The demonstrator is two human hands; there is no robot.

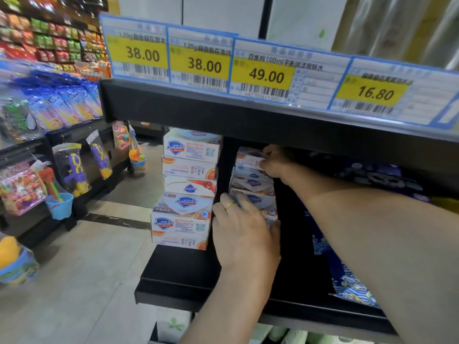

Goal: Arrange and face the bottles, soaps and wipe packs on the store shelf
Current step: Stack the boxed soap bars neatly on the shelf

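Note:
Two stacks of Safeguard soap boxes stand on a black shelf (178, 274). The left stack (186, 189) rises several boxes high at the shelf's left end. The right stack (253, 184) sits further in. My left hand (244, 232), wearing a ring, wraps around the lower boxes of the right stack, thumb on their right side. My right hand (275, 161) reaches under the upper shelf and pinches the top soap box (248, 156) of that stack. No bottles show, and I cannot tell if any packs here are wipes.
The upper shelf edge (248, 110) carries yellow price tags (263, 75) just above my hands. Blue patterned packs (347, 281) lie on the shelf to the right. Hanging toys (74, 167) and snack racks line the aisle at left, with tiled floor (87, 281) between.

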